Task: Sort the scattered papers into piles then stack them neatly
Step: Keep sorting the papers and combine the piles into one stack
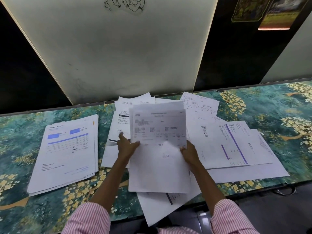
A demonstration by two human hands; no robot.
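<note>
Sheaf (158,168) held by left hand (126,146), right hand (189,153) | pile (67,149) on table (263,105)

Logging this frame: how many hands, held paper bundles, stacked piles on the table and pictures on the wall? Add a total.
Hands: 2 (left hand, right hand)
Held paper bundle: 1
Stacked pile: 1
Wall pictures: 2
Total: 6
The loose sheets overlap too much to count.

White papers (158,166) (green floral tablecloth (253,105))
</note>
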